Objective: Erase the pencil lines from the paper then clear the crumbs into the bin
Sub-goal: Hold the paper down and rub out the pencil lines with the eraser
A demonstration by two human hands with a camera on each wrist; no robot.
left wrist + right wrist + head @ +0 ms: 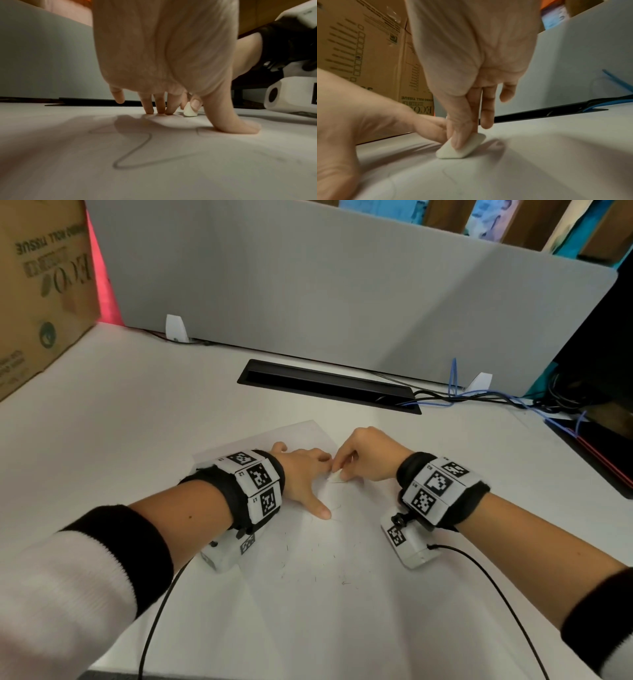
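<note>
On the paper [342, 542], a thin white sheet with a looping pencil line [137, 152], I see my right hand [370, 457] pinching a soft, rounded white eraser [462, 147] down onto it. My left hand [305, 474] lies just beside the eraser — fingers spread, pressing flat. The pale matte surface [120, 405] runs to a grey divider [308, 285]; a cardboard box [37, 285] stands left of the paper.

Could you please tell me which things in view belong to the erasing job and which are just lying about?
Part of the job:
- paper, held flat by the left hand
- eraser, pinched in the right hand
- pencil line not yet erased
- crumbs on the paper

Lying about:
- cardboard box
- grey divider
- cable slot
- blue cable
</note>
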